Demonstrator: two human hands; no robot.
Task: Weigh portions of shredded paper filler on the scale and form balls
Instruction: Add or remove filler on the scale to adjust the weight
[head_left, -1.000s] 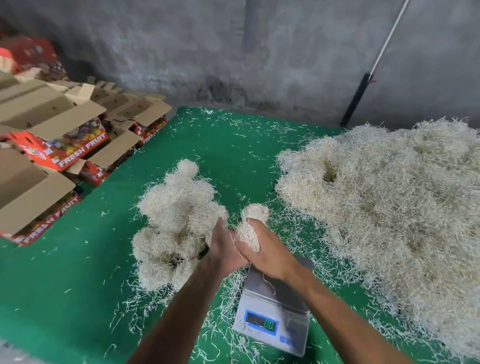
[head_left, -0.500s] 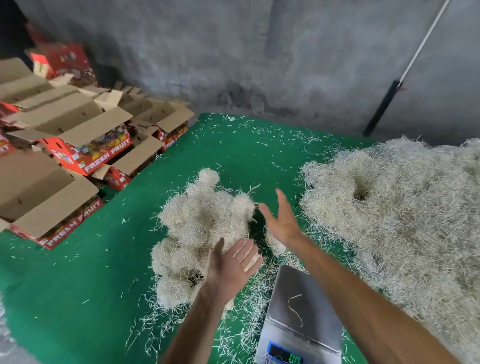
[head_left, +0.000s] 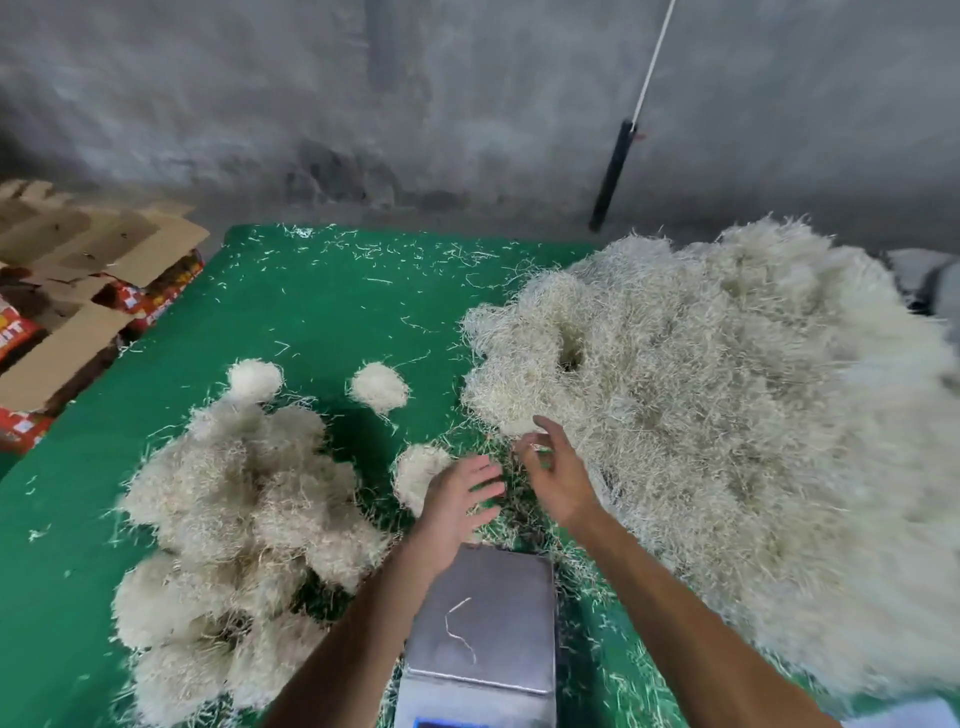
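Observation:
A big heap of loose shredded paper filler (head_left: 727, 426) covers the right side of the green table. Several formed balls are piled at the left (head_left: 244, 519), with one lone ball (head_left: 379, 385) farther back and another ball (head_left: 418, 473) just left of my left hand. The steel scale (head_left: 483, 629) stands at the near edge, its pan bare but for one strand. My left hand (head_left: 457, 506) hovers open above the scale's far edge. My right hand (head_left: 553, 475) reaches toward the heap's near edge, fingers apart and loosely curled, holding nothing.
Open cardboard fruit boxes (head_left: 78, 312) are stacked off the table's left side. A black-handled pole (head_left: 615, 171) leans on the grey wall behind. Stray strands litter the green cloth (head_left: 322, 312).
The ball held in both hands a second ago has been let go onto the table. Both hands opened, and my right hand has moved right toward the loose heap.

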